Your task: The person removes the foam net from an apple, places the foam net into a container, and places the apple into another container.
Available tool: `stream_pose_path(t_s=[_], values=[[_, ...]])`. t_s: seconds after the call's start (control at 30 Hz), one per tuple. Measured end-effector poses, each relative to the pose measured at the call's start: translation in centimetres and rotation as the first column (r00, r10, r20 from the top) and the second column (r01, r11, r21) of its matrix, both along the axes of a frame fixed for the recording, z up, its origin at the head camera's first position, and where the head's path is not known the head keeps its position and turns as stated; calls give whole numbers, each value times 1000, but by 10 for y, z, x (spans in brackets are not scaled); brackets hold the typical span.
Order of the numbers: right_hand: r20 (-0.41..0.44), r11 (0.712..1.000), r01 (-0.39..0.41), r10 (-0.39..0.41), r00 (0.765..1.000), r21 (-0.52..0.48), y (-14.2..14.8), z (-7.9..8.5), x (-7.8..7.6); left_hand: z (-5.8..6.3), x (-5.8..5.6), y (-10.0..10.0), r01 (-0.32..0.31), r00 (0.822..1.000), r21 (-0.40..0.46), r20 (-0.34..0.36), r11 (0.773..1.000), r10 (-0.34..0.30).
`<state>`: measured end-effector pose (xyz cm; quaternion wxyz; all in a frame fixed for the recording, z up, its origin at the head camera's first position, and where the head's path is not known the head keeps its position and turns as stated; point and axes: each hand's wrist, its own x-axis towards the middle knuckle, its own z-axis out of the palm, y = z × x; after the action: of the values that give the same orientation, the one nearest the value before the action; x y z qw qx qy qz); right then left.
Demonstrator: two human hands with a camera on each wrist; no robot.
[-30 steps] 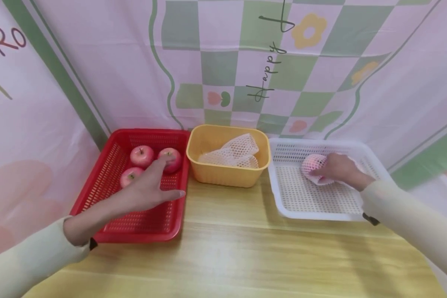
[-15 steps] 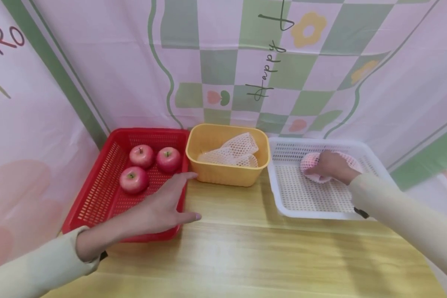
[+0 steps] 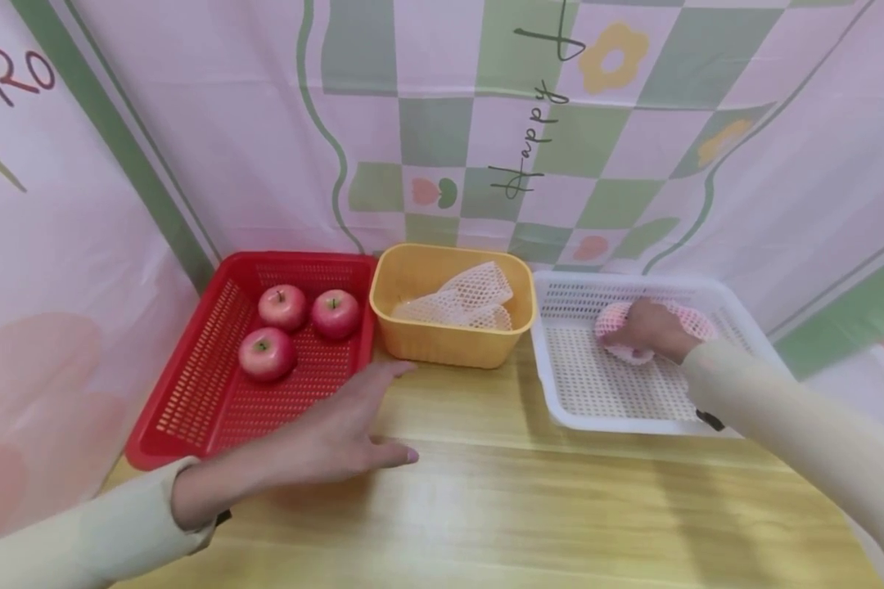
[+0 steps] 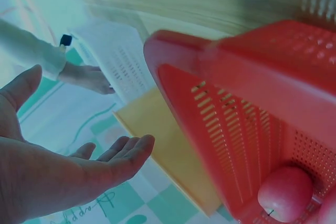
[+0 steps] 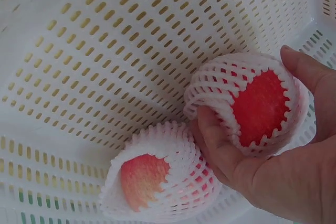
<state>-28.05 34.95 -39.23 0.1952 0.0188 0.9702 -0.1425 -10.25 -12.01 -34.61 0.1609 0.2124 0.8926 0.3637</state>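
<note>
In the white basket [image 3: 575,421], my right hand [image 3: 650,327] grips an apple in a foam net [image 5: 260,109], thumb on one side and fingers on the other. A second netted apple [image 5: 152,177] lies beside it, near my fingertips. My left hand [image 3: 331,429] hangs over the table by the front right corner of the red basket [image 3: 199,368], holding nothing, its thumb and fingers spread apart. Three bare apples sit inside the red basket: a front one [image 3: 267,353], a back one [image 3: 282,307] and a right one [image 3: 336,313].
Between the two baskets stands a yellow bin [image 3: 449,348] with loose white foam nets [image 3: 479,294] in it. All three containers stand along a printed cloth backdrop [image 3: 442,131] at the rear of the wooden table [image 3: 501,499].
My left hand has withdrawn from over the apples in the red basket, toward me and to the right, past the rim. My right hand stays at the netted apples, shifted slightly left.
</note>
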Motion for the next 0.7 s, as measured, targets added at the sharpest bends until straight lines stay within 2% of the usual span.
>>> stream_pose_path(t_s=[0.3,0.53,0.7], values=[[-2,999,-21,21,1000,-39,3,2,3,-5,6,6,-1,1000,-29,27,1000,2],[-12,998,-42,41,999,-35,-11,15,18,-6,7,7,11,1000,-18,28,1000,-11],[-56,995,-81,78,995,-51,-13,16,22,-9,8,6,24,1000,12,11,1000,-24]])
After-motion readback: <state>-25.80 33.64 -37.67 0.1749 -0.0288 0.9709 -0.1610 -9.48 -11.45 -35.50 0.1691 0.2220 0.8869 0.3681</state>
